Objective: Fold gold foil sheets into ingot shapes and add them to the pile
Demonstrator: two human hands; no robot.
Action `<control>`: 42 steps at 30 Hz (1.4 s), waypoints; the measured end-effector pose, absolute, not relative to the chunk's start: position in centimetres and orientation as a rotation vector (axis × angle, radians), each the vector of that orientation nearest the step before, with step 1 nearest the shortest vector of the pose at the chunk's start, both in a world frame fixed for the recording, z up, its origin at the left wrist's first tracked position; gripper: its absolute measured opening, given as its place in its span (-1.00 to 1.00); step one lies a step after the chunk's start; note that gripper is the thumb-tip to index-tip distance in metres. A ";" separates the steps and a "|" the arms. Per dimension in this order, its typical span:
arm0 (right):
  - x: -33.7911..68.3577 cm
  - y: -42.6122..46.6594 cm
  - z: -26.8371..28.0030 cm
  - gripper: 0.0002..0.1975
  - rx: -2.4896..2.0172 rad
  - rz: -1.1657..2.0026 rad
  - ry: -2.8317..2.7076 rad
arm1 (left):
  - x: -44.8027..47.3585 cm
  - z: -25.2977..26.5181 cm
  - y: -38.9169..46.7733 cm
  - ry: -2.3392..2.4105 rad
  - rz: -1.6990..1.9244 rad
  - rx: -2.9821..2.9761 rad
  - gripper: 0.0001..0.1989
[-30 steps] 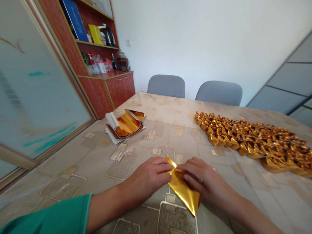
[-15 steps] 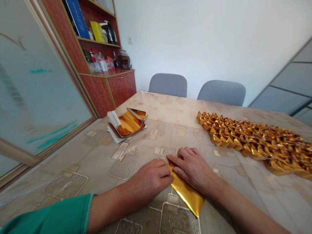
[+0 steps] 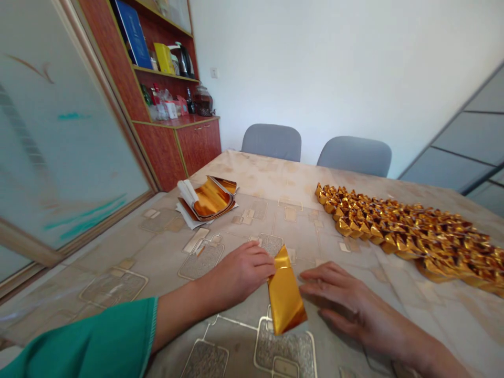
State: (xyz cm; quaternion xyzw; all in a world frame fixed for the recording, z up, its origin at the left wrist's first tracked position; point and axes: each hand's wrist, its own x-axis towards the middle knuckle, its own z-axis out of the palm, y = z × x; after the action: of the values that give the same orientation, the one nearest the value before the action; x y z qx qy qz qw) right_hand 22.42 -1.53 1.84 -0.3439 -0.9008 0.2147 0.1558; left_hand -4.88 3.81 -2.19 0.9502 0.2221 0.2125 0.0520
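A folded strip of gold foil paper lies on the patterned tablecloth in front of me, its far end pointed and its near end slanted. My left hand grips the strip's left edge near the far end, fingers curled together. Just right of the strip, my right hand is apart from it, fingers stretched out and spread, holding nothing. A loose stack of gold foil sheets with white backing sits curled beyond my left hand. Rows of folded gold foil pieces stand along the right of the table.
The tablecloth covers the table. Two grey chairs stand at its far side against the white wall. A red-brown cabinet with shelves of bottles and a kettle is at the back left, next to a frosted sliding door.
My right hand has let go of the foil strip and moved right, its fingers opening. The strip has turned more upright in view, with my left hand still on it.
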 end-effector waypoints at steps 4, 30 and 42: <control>21.2 -1.2 0.9 -0.51 -0.941 0.413 -2.606 | -4.8 -2.0 4.4 0.625 0.539 2.836 -0.75; 17.5 -2.3 -0.1 -0.74 -1.252 0.472 -2.373 | -4.9 -0.7 1.8 0.836 0.614 2.461 -0.93; 15.9 -2.2 -1.6 -0.84 -1.311 0.481 -2.242 | -6.0 -0.4 1.6 1.008 0.502 2.448 -0.93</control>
State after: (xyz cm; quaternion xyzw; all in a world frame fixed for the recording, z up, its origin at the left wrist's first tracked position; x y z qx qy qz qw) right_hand 15.86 -2.18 -1.56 -0.4809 -0.8223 0.1764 0.2477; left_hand -5.98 1.64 -0.37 0.8860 0.3647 0.1817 0.2216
